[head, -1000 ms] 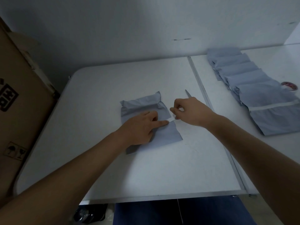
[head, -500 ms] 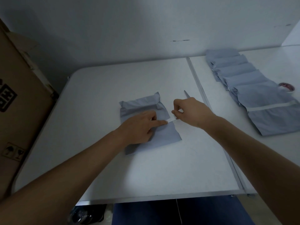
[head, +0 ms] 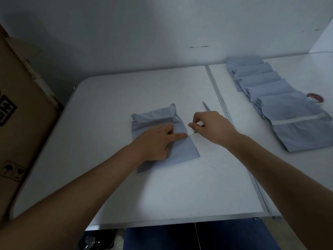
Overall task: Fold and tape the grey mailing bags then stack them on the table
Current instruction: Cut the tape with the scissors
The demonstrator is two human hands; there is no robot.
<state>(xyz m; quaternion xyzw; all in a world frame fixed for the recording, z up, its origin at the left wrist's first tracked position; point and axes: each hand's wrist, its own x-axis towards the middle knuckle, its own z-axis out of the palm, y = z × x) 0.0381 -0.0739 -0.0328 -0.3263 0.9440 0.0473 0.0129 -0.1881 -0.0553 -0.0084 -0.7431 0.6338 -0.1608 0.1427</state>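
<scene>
I see a folded grey mailing bag point(head: 182, 150) lying flat on the white table point(head: 111, 98), just left of the frame's centre. Its upper end is crumpled and folded over. My left hand point(head: 156, 141) rests on the bag's middle, index finger straight and pointing right along the fold edge, pressing it down; the other fingers are loosely bent against the bag. My right hand point(head: 210, 127) sits just to the right of the bag's right edge, thumb and forefinger pinched together. A thin pale strip of tape point(head: 193, 134) runs from under that hand to the tip of the left index finger; I cannot tell for certain whether the pinch holds it. A narrow pointed blade point(head: 206, 106), probably of scissors, shows on the table just above the right hand, its handle hidden behind the hand.

In the upper right of the frame, a row of folded grey bags point(head: 281, 105) lies overlapping on the adjoining table section, the nearest one bearing a pale band across it. A roll of tape point(head: 315, 97) sits just right of that row. A large cardboard box point(head: 23, 112) stands along the left edge of the frame, beside the table.
</scene>
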